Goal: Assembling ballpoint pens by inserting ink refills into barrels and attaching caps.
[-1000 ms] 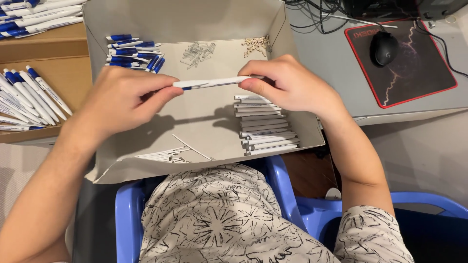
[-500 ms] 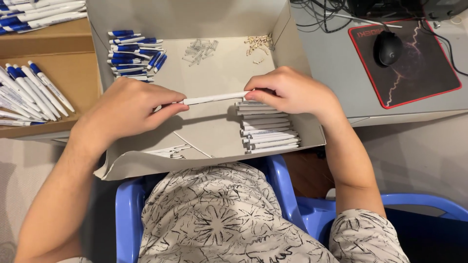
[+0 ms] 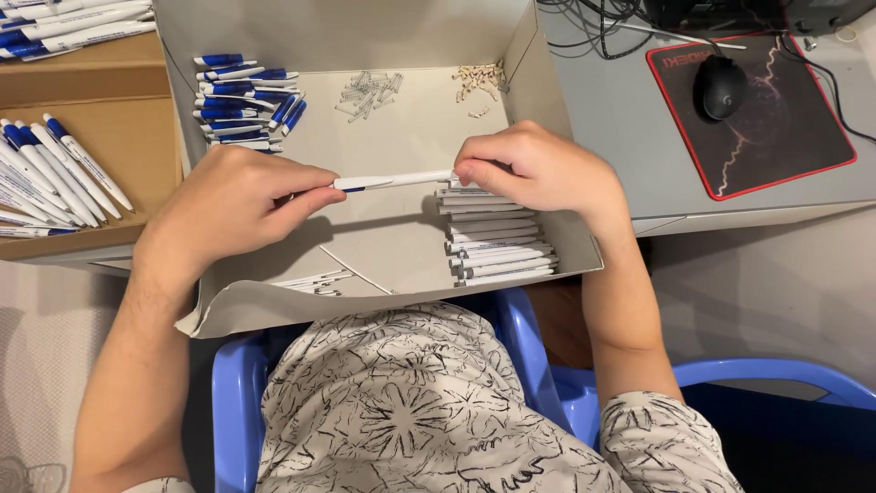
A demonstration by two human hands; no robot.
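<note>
Pen: you see a white pen (image 3: 394, 180) with a blue tip.
Pose: level, running nine to three o'clock.
Place: above the box floor, centre.

At frame centre, the left hand (image 3: 239, 203) and right hand (image 3: 538, 169) pinched a white pen (image 3: 394, 181) level above an open cardboard box (image 3: 401, 242)

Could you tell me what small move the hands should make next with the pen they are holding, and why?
Probably press the two ends together: the left hand and right hand each pinch one end of a white pen held level over the box, and a blue part shows near the left fingertips.
</note>
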